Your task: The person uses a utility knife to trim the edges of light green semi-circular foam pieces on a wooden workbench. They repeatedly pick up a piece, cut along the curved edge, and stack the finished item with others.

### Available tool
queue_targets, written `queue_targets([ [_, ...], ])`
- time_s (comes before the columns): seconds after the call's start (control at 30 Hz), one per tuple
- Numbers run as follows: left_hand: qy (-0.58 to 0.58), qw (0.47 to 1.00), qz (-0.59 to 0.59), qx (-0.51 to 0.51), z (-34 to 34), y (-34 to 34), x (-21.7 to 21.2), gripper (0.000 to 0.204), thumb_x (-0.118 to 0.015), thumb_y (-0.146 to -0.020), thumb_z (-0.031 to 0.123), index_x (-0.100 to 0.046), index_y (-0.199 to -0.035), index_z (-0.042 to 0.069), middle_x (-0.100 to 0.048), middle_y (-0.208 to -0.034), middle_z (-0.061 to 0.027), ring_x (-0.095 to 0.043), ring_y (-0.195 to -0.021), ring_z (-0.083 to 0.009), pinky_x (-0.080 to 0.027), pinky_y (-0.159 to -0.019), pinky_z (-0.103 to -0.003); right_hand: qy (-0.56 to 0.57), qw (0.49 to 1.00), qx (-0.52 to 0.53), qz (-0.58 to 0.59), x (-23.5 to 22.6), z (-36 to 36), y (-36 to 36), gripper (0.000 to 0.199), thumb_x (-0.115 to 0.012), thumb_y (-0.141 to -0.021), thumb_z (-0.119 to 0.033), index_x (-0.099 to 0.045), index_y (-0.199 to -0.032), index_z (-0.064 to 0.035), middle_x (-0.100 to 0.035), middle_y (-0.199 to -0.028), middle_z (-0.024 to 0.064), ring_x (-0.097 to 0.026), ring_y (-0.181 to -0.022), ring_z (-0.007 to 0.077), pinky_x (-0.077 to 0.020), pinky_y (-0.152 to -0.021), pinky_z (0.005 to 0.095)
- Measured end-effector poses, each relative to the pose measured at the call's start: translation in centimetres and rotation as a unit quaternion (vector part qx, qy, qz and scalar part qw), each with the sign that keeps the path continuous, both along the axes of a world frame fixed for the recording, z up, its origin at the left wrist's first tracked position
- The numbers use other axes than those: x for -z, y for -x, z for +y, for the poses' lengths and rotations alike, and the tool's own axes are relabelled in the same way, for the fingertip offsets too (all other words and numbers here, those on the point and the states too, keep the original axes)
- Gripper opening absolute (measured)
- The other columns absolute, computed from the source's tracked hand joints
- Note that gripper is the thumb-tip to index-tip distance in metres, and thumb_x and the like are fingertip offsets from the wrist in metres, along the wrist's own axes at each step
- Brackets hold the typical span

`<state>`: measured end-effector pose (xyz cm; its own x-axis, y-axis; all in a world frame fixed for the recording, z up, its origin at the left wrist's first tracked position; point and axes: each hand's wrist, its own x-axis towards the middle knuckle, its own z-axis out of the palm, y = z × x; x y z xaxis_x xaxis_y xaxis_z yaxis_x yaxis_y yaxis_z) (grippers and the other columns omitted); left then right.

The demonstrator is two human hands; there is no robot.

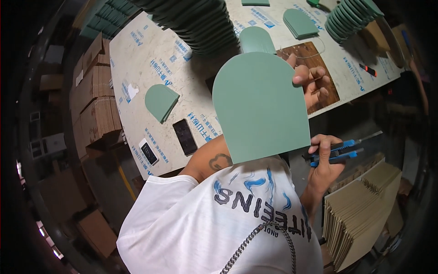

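My left hand (312, 82) is raised above the table and grips the right edge of a large green arch-shaped board (258, 107), which stands upright facing me. The board hides most of my left forearm and part of the table (137, 59). Lower right, my right hand (325, 160) is closed on blue utility knives (340, 152), held sideways just off the table's near edge; one thin blade points right. The board's lower right corner sits close to my right hand's fingers.
Stacks of green arch boards (200, 23) (351, 18) and loose ones (160, 101) (299, 22) lie on the film-covered table. A black phone (185, 136) and a small device (148, 153) rest near its front edge. Tan sheets (360, 214) stand lower right, cardboard stacks (93, 100) on the left.
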<state>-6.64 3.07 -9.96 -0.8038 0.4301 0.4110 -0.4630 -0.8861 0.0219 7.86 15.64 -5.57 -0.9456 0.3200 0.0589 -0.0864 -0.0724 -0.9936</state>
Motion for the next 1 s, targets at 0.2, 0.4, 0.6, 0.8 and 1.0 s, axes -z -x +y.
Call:
queue_targets([
  [0.2, 0.044, 0.998, -0.037, -0.032, -0.6, -1.4, -0.3, 0.043, -0.043, -0.108, 0.042, -0.058, -0.08, 0.013, -0.057, -0.11, -0.0123, -0.047, -0.123, -0.0275, -0.041, -0.106, -0.036, 0.178, 0.963, -0.161, -0.121, 1.5, 0.1, 0.7, 0.045, -0.074, -0.094, -0.023, -0.06, -0.119, 0.0108, -0.069, -0.09, 0.0129, -0.061, -0.064, 0.0139, -0.0503, -0.057, 0.0256],
  [0.4, 0.474, 0.865, 0.064, -0.149, -5.1, -4.4, 3.2, 0.047, -0.043, -0.107, 0.044, -0.067, -0.115, 0.005, -0.059, -0.131, -0.0169, -0.056, -0.124, -0.0292, -0.047, -0.107, -0.04, 0.244, 0.935, -0.141, -0.213, 3.6, -0.1, 1.7, 0.037, -0.074, -0.087, -0.006, -0.062, -0.116, 0.0137, -0.068, -0.086, 0.0092, -0.061, -0.063, 0.0127, -0.0503, -0.058, 0.0234],
  [0.6, 0.27, 0.897, -0.348, 0.012, -11.0, -7.8, 9.6, 0.061, -0.049, -0.105, 0.047, -0.053, -0.136, -0.005, -0.066, -0.125, -0.0186, -0.065, -0.118, -0.0261, -0.057, -0.094, -0.041, 0.162, 0.949, -0.056, -0.263, 9.0, 1.0, 2.8, 0.036, -0.075, -0.088, -0.008, -0.063, -0.115, 0.0109, -0.066, -0.086, 0.0067, -0.062, -0.064, 0.0126, -0.0508, -0.058, 0.0241],
  [0.8, 0.582, 0.763, -0.26, -0.107, -9.1, -3.7, 15.1, 0.035, -0.053, -0.104, 0.023, -0.061, -0.127, -0.002, -0.066, -0.104, -0.0064, -0.061, -0.093, -0.0146, -0.05, -0.083, -0.028, 0.123, 0.96, -0.044, -0.248, 17.0, 1.7, 5.4, 0.035, -0.071, -0.093, -0.017, -0.064, -0.119, 0.0058, -0.07, -0.09, 0.0092, -0.061, -0.065, 0.0129, -0.048, -0.062, 0.0255],
  [1.0, 0.619, 0.709, -0.231, -0.247, -9.7, 9.7, 20.0, 0.041, -0.054, -0.102, 0.022, -0.058, -0.133, -0.006, -0.064, -0.127, -0.0152, -0.058, -0.114, -0.0232, -0.046, -0.098, -0.036, 0.024, 0.945, -0.02, -0.326, 25.0, 3.3, 5.8, 0.022, -0.064, -0.099, -0.019, -0.066, -0.108, 0.0006, -0.072, -0.084, 0.0112, -0.062, -0.06, 0.0144, -0.0477, -0.054, 0.0276],
])
